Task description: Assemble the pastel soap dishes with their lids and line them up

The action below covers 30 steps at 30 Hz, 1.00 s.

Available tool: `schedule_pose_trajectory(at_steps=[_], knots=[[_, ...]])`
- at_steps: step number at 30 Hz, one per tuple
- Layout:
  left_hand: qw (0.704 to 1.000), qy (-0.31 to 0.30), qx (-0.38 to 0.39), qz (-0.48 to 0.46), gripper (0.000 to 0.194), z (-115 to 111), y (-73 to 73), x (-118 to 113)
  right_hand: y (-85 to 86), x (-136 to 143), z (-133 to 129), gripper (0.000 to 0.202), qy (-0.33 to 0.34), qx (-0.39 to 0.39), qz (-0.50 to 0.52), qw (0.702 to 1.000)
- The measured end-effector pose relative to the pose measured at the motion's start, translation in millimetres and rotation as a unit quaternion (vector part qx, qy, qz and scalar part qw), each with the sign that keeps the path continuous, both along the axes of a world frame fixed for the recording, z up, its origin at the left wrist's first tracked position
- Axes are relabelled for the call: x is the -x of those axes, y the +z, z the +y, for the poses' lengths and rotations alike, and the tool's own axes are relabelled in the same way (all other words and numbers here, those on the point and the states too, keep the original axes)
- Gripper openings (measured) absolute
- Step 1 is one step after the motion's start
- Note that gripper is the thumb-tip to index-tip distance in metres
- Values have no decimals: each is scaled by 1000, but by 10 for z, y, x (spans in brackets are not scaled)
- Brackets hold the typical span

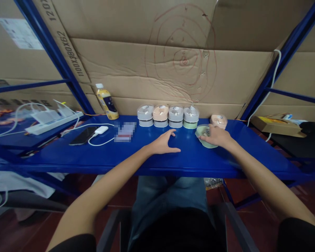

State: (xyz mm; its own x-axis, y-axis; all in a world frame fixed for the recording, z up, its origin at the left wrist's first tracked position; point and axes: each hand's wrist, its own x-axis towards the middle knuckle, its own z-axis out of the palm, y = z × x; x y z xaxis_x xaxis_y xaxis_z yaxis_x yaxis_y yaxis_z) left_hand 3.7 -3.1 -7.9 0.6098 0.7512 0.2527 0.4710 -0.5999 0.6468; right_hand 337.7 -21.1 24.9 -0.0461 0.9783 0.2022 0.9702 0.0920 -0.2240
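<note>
My right hand (217,135) grips a pale green container piece (208,140) from above, near the blue table's right side; its underside is hidden. Over the middle of the table is my left hand (165,142), empty, with thumb and fingers spread apart. Beyond it, four stacked containers stand in a row: a grey one (145,115), a peach-topped one (160,116), another grey one (175,117) and one with a green base (190,117). A peach lid or container (218,121) lies just behind my right hand.
On the blue table (94,157) are a yellow bottle (107,103), a phone (83,136), a white charger (101,130) with cable and a blurred card. A power strip (54,122) lies left, an open cardboard box (278,126) right. Cardboard and blue posts border the back.
</note>
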Motion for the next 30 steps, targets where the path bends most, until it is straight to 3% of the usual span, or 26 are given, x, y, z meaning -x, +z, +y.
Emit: schedule_pose_trajectory(at_steps=[3,6,8,13,17,19,22,28,30], knots=[[999,-23,10,-43,127,42,-3,31,29,292,-43,95,122,24,21,992],[995,-67,7,-74,135,82,-18,66,91,614,-105,94,309,7,98,946],[993,-84,1,-82,135,92,-23,86,130,722,-97,93,356,-5,144,923],[996,-62,-18,-65,125,51,34,107,107,471,82,82,325,-1,241,915],[995,-63,-70,-16,61,16,84,100,-41,148,245,75,234,-5,308,922],[995,-54,-80,-14,41,20,84,99,-100,73,301,73,200,-8,302,932],[994,-14,-102,-42,41,64,74,128,-126,56,334,70,179,-17,285,942],[974,175,-139,-49,49,282,124,384,-44,70,273,78,152,-1,242,958],[969,205,-134,-32,48,335,147,471,-26,59,259,79,151,11,232,961]])
